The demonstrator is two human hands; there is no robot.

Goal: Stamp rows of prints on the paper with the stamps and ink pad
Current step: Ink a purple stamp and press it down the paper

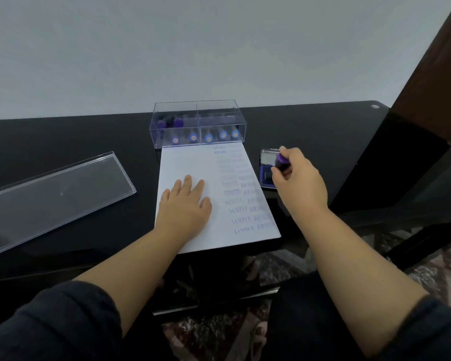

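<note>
While our left hand (185, 204) lay flat on the paper (193, 162), fingers spread and gripping nothing, our right hand (298, 175) pinched a purple stamp (281, 160) between its fingertips, just over the open ink pad (266, 175). Blue rows reading SAMPLE and AIR MAIL ran between the two hands. Beyond the left fingertips stood the clear box (197, 123) with more stamps; its lid (55, 196) lay well apart from those fingers, on the side away from the pad.

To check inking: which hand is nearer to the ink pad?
Right. The right hand holds a purple stamp directly over the ink pad; the left hand lies flat on the paper, farther away.
</note>
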